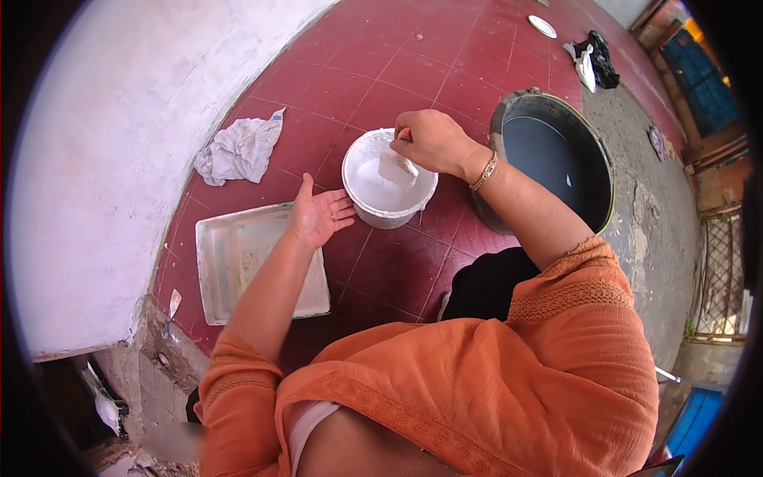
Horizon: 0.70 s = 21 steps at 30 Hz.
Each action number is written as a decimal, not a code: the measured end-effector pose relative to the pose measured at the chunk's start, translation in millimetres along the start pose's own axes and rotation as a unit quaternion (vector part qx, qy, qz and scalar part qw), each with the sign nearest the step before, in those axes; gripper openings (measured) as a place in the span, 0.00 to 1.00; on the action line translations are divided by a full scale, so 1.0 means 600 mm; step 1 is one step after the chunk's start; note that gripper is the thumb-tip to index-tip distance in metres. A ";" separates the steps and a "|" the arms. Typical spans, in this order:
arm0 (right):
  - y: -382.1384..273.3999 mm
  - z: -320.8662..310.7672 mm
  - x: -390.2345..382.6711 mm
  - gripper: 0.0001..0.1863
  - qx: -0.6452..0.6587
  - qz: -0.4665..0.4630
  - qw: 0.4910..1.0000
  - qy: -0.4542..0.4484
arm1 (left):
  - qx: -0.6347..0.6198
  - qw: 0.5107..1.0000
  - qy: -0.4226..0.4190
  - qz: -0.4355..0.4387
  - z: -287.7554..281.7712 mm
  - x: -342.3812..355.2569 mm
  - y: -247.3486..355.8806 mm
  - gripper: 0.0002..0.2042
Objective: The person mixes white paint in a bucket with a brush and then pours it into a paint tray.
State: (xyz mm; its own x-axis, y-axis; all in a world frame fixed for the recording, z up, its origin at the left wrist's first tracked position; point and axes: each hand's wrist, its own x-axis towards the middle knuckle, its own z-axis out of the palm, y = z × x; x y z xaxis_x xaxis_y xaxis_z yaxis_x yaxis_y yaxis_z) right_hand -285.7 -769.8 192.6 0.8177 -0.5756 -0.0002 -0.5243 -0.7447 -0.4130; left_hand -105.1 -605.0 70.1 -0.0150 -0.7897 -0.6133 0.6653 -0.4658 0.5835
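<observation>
A white bucket (388, 213) of white paint (383, 184) stands on the red floor in front of me. My right hand (435, 141) is closed over its far right rim, gripping what looks like a paintbrush (408, 166). A bit of its orange handle shows at my fingers, and its white-coated end points down into the bucket. My left hand (319, 216) is open, palm up and fingers spread. Its fingertips are close to the bucket's left side; whether they touch it I cannot tell. Under my left forearm lies a pale, paint-smeared rectangular tray (230, 270).
A large dark tub (502, 127) of greyish liquid stands right of the bucket. A crumpled white cloth (242, 149) lies by the white wall (151, 103) at left. Farther off are a white plate (542, 26) and a black plastic bag (604, 62). Bare concrete (668, 262) runs along the right.
</observation>
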 end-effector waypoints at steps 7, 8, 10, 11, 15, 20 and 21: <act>0.019 0.000 -0.005 0.14 -0.028 0.035 0.998 -0.038 | 0.040 0.997 0.019 0.066 0.042 0.011 -0.038 0.45; 0.017 -0.001 -0.002 0.15 -0.046 0.049 0.997 -0.049 | 0.059 0.996 0.021 0.071 0.043 0.017 -0.044 0.43; 0.019 -0.003 -0.002 0.15 -0.038 0.058 0.997 -0.041 | 0.067 0.995 0.015 0.071 0.049 0.031 -0.063 0.41; 0.022 -0.005 -0.003 0.16 -0.034 0.068 0.996 -0.035 | 0.071 0.995 0.006 0.070 0.061 0.037 -0.069 0.38; 0.040 -0.001 0.003 0.15 -0.046 0.088 0.995 -0.022 | 0.118 0.991 -0.037 0.047 0.106 0.056 -0.081 0.35; 0.042 -0.002 0.009 0.14 -0.071 0.121 0.990 -0.004 | 0.219 0.975 -0.010 0.045 0.131 0.062 -0.073 0.30; 0.046 0.001 0.010 0.14 -0.072 0.122 0.990 -0.001 | 0.391 0.911 0.075 0.103 0.129 0.063 -0.057 0.27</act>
State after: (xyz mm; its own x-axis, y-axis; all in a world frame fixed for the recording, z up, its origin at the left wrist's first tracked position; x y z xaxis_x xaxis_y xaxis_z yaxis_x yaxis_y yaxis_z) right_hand -295.0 -793.6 180.7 0.6623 -0.7443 -0.0863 -0.7352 -0.6233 -0.2666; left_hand -186.3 -650.0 68.1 0.1904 -0.8564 -0.4799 -0.0943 -0.5026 0.8594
